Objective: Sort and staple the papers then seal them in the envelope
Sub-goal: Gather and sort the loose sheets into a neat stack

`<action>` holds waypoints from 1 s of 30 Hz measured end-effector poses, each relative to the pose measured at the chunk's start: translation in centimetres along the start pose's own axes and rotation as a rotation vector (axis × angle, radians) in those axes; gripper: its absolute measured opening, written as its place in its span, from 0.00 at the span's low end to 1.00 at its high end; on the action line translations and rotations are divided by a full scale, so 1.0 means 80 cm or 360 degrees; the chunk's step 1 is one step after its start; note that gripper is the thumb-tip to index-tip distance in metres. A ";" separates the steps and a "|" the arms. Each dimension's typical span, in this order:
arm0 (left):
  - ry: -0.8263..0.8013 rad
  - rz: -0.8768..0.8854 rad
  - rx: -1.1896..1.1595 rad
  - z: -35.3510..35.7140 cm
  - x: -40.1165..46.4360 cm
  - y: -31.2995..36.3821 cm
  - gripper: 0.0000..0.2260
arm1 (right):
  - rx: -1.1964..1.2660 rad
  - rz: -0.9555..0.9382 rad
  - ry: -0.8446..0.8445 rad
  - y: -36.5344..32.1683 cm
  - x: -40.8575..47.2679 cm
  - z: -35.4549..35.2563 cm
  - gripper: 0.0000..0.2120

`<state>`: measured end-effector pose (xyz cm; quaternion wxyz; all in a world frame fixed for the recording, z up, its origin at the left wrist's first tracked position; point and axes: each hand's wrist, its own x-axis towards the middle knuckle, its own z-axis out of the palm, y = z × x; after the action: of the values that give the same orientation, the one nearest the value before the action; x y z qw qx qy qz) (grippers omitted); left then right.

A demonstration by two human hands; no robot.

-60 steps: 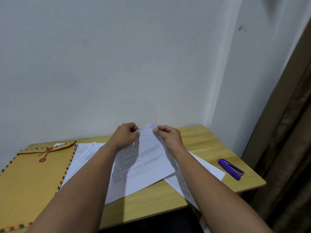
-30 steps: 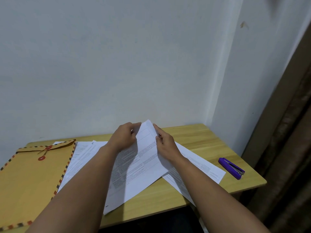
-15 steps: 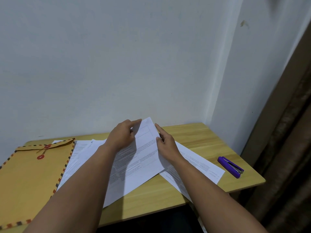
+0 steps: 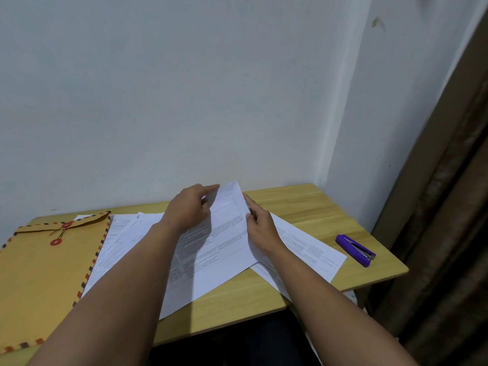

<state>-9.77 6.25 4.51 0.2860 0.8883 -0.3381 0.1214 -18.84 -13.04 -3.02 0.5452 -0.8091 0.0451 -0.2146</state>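
Several printed white sheets lie fanned across the wooden table [image 4: 303,204]. The top sheet [image 4: 227,241] lies at an angle, its far corner raised off the table. My left hand [image 4: 188,211] holds that sheet's far left edge, forefinger stretched toward the corner. Along its right edge my right hand [image 4: 261,227] grips it, thumb on top. More sheets show to the left [image 4: 116,241] and to the right [image 4: 311,249] beneath my arms. A tan string-tie envelope [image 4: 39,273] with a striped border lies flat at the left. A purple stapler [image 4: 355,250] rests at the table's right end.
A white wall rises directly behind the table, with a corner at the back right. A brown curtain [image 4: 449,207] hangs at the far right, beside the table's end. Dark space shows below the table's near edge.
Both hands went from pinching the top sheet's far corners with curled fingers to stretched fingers along its edges. The sheet has turned slightly and settled lower. The stapler and envelope have stayed put.
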 end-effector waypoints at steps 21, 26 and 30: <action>0.0064 -0.0077 0.0028 -0.040 -0.009 -0.035 0.22 | -0.1201 0.0802 -0.0353 0.006 0.004 -0.125 0.19; 0.0053 -0.0101 0.0019 -0.041 -0.011 -0.043 0.22 | -0.1565 0.0867 -0.0430 0.021 0.000 -0.129 0.21; 0.0063 -0.0117 -0.0029 -0.041 -0.012 -0.051 0.21 | -0.1683 0.0930 -0.0353 0.046 0.010 -0.129 0.30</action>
<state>-7.85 11.21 5.04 0.3049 0.8949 -0.3007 0.1252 -21.63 -23.65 -2.91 0.1077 -0.9417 0.3084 0.0805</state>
